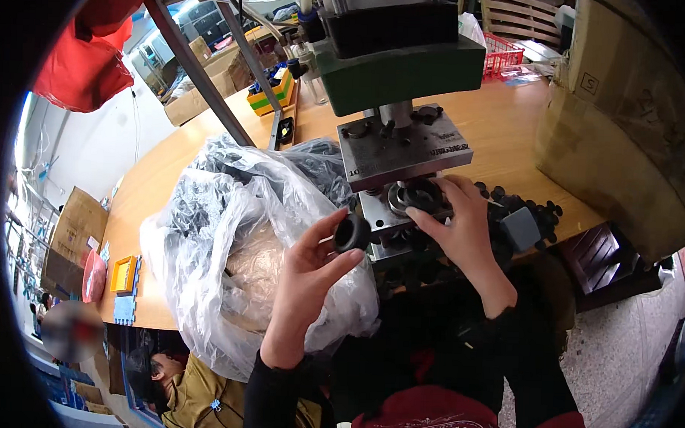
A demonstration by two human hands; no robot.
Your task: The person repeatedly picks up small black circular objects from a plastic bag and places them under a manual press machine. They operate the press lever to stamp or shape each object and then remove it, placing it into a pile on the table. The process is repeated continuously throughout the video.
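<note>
My left hand (308, 279) pinches a black rubber-like ring (352, 233) between thumb and fingers, just left of the press. Another black ring (422, 194) is gripped by my right hand (466, 230) at the round metal die (396, 198) under the press's upper steel plate (405, 154). Whether this ring rests on the die, I cannot tell. Above the plate is the dark green press head (400, 76). A clear plastic bag (205, 262) with dark parts showing through lies to the left of my left hand.
Small black round pieces (548, 215) lie right of the press around a grey block (521, 228). A large cardboard box (624, 148) stands at the right. Farther off are an orange tray (124, 274), a yellow-green bin (265, 99) and a red basket (503, 55). A person (200, 394) sits at lower left.
</note>
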